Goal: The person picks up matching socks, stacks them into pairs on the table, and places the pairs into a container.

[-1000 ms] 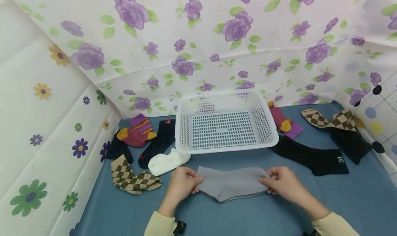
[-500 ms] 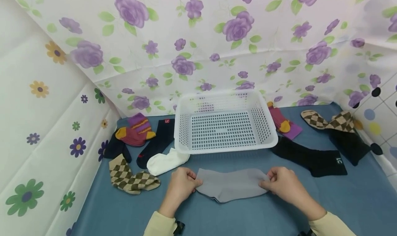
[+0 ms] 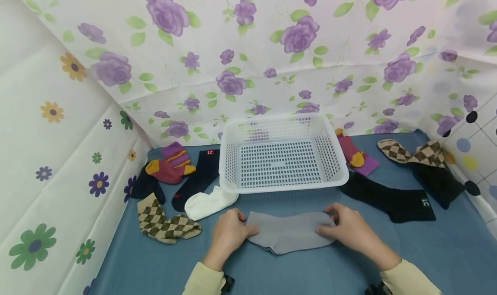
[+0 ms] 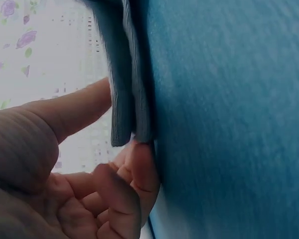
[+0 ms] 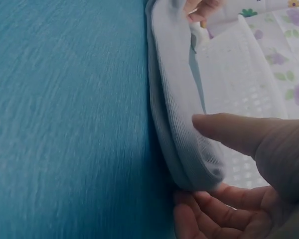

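A pair of grey socks (image 3: 289,231) lies flat, one on the other, on the blue cloth in front of the basket. My left hand (image 3: 230,234) holds the cuff end; in the left wrist view its thumb touches the top sock and its fingers (image 4: 143,167) curl at the edge. At the toe end, my right hand (image 3: 349,228) has its thumb on the upper sock. The right wrist view shows that hand's fingers (image 5: 189,211) bent against the toe edge. Two stacked layers (image 5: 182,114) show there.
A white perforated basket (image 3: 285,189) stands behind the socks. To the left lie a white sock (image 3: 209,203), a checkered sock (image 3: 167,226), a navy sock (image 3: 198,178) and a maroon-purple sock (image 3: 172,163). At right are black socks (image 3: 392,200), another checkered sock (image 3: 411,152) and another maroon-purple one (image 3: 355,152).
The grey socks have settled flatter, with the lower one's edge now mostly covered. My right hand has shifted slightly left, its thumb further over the toe and spread wider from its fingers.
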The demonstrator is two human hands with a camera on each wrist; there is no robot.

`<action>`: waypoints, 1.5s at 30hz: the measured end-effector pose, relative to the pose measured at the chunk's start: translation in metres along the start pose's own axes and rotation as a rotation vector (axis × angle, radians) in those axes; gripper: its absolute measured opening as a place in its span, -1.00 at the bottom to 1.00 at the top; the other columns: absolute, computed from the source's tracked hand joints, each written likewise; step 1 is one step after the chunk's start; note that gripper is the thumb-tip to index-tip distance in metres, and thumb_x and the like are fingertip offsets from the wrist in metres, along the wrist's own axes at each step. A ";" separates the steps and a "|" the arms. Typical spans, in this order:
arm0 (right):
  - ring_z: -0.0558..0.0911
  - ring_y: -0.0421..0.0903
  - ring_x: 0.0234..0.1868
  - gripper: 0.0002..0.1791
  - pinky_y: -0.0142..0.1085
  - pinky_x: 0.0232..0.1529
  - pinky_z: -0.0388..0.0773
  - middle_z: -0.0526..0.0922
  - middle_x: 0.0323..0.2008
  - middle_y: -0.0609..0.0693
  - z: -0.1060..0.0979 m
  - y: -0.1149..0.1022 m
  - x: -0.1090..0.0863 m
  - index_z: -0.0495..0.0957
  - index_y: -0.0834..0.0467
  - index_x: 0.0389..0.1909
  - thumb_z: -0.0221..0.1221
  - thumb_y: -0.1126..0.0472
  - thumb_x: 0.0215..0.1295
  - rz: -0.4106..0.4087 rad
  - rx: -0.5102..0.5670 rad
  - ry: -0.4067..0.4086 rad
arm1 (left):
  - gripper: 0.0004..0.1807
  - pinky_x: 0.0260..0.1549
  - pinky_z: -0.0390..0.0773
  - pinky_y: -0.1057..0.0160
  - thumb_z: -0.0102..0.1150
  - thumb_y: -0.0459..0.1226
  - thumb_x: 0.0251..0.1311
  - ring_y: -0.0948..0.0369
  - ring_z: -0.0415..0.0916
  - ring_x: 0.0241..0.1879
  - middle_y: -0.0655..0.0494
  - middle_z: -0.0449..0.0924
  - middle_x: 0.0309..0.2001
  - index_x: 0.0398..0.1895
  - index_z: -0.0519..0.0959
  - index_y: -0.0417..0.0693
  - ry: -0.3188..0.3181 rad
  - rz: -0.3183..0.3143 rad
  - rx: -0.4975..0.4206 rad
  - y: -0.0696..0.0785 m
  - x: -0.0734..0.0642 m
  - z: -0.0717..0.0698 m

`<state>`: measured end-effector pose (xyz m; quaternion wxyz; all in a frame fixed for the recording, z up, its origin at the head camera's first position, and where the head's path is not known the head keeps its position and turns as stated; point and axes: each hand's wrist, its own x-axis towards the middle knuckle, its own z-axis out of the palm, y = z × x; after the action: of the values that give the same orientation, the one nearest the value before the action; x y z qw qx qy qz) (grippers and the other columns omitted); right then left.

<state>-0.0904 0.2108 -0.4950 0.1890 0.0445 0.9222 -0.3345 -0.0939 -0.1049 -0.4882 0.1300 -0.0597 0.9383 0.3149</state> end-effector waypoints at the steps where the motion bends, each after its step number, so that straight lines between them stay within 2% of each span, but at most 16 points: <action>1: 0.45 -0.14 -0.44 -0.28 -0.32 -0.53 0.36 0.52 -0.40 -0.01 0.001 -0.001 0.001 0.50 0.15 -0.03 0.42 -0.20 -0.17 -0.005 -0.002 -0.001 | -0.52 -0.66 0.35 0.25 0.50 -0.01 -0.27 0.21 0.40 -0.65 0.14 0.47 -0.63 -0.34 0.56 -0.08 -0.009 -0.001 0.000 0.000 0.000 0.001; 3: 0.42 -0.16 -0.51 -0.39 -0.32 -0.59 0.30 0.49 -0.48 -0.02 0.004 -0.002 0.001 0.54 0.14 -0.13 0.43 -0.13 -0.16 -0.018 -0.009 -0.003 | -0.60 -0.70 0.32 0.24 0.51 -0.05 -0.26 0.21 0.36 -0.68 0.16 0.43 -0.67 -0.43 0.56 -0.07 -0.029 0.008 -0.003 0.001 0.000 0.002; 5: 0.38 -0.17 -0.59 -0.55 -0.34 -0.64 0.25 0.42 -0.59 -0.05 0.005 -0.002 0.002 0.56 0.13 -0.31 0.44 -0.06 -0.14 -0.021 -0.009 -0.009 | -0.66 -0.74 0.25 0.26 0.49 -0.08 -0.22 0.23 0.29 -0.73 0.18 0.36 -0.73 -0.56 0.52 -0.04 -0.045 0.029 -0.010 0.002 0.001 0.003; 8: 0.33 -0.19 -0.67 -0.66 -0.36 -0.69 0.19 0.31 -0.71 -0.08 0.006 -0.003 0.001 0.47 0.11 -0.57 0.42 0.02 -0.09 -0.023 -0.005 -0.013 | -0.65 -0.77 0.17 0.27 0.43 -0.10 -0.12 0.24 0.18 -0.77 0.20 0.24 -0.78 -0.68 0.42 0.02 -0.053 0.074 -0.025 0.002 0.001 0.005; 10: 0.33 -0.19 -0.69 -0.63 -0.37 -0.70 0.19 0.27 -0.75 -0.09 0.006 -0.003 0.001 0.40 0.11 -0.64 0.40 0.03 -0.04 -0.021 0.000 -0.016 | -0.68 -0.74 0.17 0.29 0.38 -0.11 -0.05 0.25 0.17 -0.75 0.21 0.23 -0.74 -0.63 0.40 0.02 -0.038 0.107 -0.038 0.003 0.001 0.007; 13: 0.35 -0.18 -0.69 -0.65 -0.36 -0.70 0.22 0.30 -0.73 -0.09 0.006 -0.002 0.002 0.40 0.10 -0.61 0.36 0.04 0.03 -0.022 0.008 -0.003 | -0.71 -0.70 0.23 0.27 0.30 -0.08 0.04 0.23 0.22 -0.70 0.13 0.30 -0.64 -0.42 0.41 0.00 -0.040 0.123 -0.086 0.006 0.000 0.008; 16: 0.37 -0.17 -0.67 -0.68 -0.35 -0.69 0.25 0.33 -0.71 -0.07 0.005 -0.001 0.004 0.41 0.10 -0.55 0.32 0.02 0.08 -0.022 0.016 0.012 | -0.42 -0.61 0.35 0.22 0.36 0.07 -0.06 0.19 0.38 -0.55 0.00 0.49 -0.44 -0.09 0.39 -0.05 -0.069 0.089 -0.136 0.010 0.000 0.011; 20: 0.37 -0.17 -0.64 -0.67 -0.35 -0.68 0.25 0.35 -0.66 -0.06 0.005 -0.001 0.003 0.43 0.09 -0.47 0.33 -0.03 0.07 -0.036 0.035 0.030 | 0.10 -0.49 0.46 0.16 0.50 0.22 -0.43 0.13 0.53 -0.33 -0.13 0.58 -0.14 0.23 0.24 -0.06 -0.080 0.050 -0.119 0.017 0.000 0.016; 24: 0.32 -0.18 -0.62 -0.63 -0.36 -0.66 0.21 0.28 -0.64 -0.07 0.005 0.000 0.003 0.41 0.08 -0.45 0.34 -0.07 0.03 -0.057 0.048 0.043 | 0.23 -0.49 0.50 0.13 0.59 0.15 -0.58 0.09 0.57 -0.32 -0.18 0.60 -0.09 0.29 0.20 -0.07 -0.056 0.061 -0.077 0.019 0.002 0.020; 28: 0.29 -0.17 -0.59 -0.63 -0.36 -0.64 0.21 0.27 -0.61 -0.05 0.004 0.000 0.004 0.40 0.10 -0.41 0.33 -0.04 0.06 -0.067 0.073 0.029 | 0.17 -0.32 0.55 0.05 0.63 0.02 -0.58 0.01 0.56 -0.15 -0.20 0.55 -0.01 0.26 0.24 -0.10 -0.049 0.066 -0.094 0.020 0.002 0.020; 31: 0.42 -0.15 -0.45 -0.63 -0.31 -0.53 0.36 0.47 -0.45 -0.03 0.003 0.000 0.004 0.49 0.11 -0.23 0.31 -0.05 0.08 -0.069 0.086 0.016 | 0.13 -0.15 0.54 0.00 0.64 -0.06 -0.53 -0.04 0.50 0.01 -0.19 0.50 0.07 0.26 0.27 -0.15 -0.058 0.071 -0.134 0.019 0.002 0.020; 34: 0.52 -0.15 -0.28 -0.56 -0.22 -0.36 0.51 0.61 -0.24 -0.02 0.002 -0.001 0.003 0.54 0.10 -0.06 0.29 -0.06 0.11 -0.074 0.104 -0.005 | 0.07 -0.14 0.54 0.02 0.63 -0.09 -0.50 -0.02 0.50 0.00 -0.16 0.51 0.04 0.23 0.32 -0.21 -0.069 0.086 -0.177 0.015 0.004 0.020; 36: 0.55 -0.16 -0.31 -0.63 -0.23 -0.36 0.53 0.65 -0.29 -0.03 0.002 0.000 0.002 0.59 0.10 -0.15 0.28 -0.05 0.13 -0.075 0.123 -0.022 | -0.05 -0.23 0.57 0.08 0.62 -0.12 -0.47 0.03 0.55 -0.13 -0.10 0.58 -0.08 0.14 0.42 -0.21 -0.083 0.104 -0.231 0.011 0.004 0.020; 37: 0.54 -0.18 -0.38 -0.69 -0.26 -0.43 0.51 0.64 -0.38 -0.05 0.001 0.001 0.002 0.61 0.09 -0.24 0.27 -0.04 0.13 -0.073 0.138 -0.033 | -0.14 -0.29 0.57 0.11 0.61 -0.12 -0.45 0.08 0.56 -0.20 -0.05 0.60 -0.15 0.08 0.48 -0.18 -0.090 0.110 -0.259 0.009 0.005 0.020; 40: 0.43 -0.18 -0.59 -0.75 -0.34 -0.63 0.34 0.50 -0.63 -0.07 0.000 0.002 0.000 0.57 0.08 -0.50 0.26 -0.02 0.15 -0.085 0.177 -0.051 | -0.41 -0.43 0.54 0.22 0.57 -0.14 -0.35 0.22 0.57 -0.40 0.10 0.64 -0.35 -0.13 0.60 -0.07 -0.099 0.149 -0.343 0.004 0.005 0.019; 45: 0.32 -0.24 -0.69 -0.67 -0.38 -0.68 0.26 0.35 -0.74 -0.14 -0.002 0.004 -0.002 0.49 0.04 -0.64 0.25 -0.06 0.15 -0.156 0.151 -0.023 | -0.65 -0.37 0.57 0.22 0.42 -0.12 -0.07 0.26 0.60 -0.38 0.10 0.67 -0.34 -0.18 0.63 0.02 -0.128 0.185 -0.499 -0.001 0.005 0.017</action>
<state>-0.0884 0.2150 -0.4953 0.1688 -0.0171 0.8927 -0.4174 -0.0946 -0.0961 -0.5031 0.1411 0.0163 0.8231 0.5498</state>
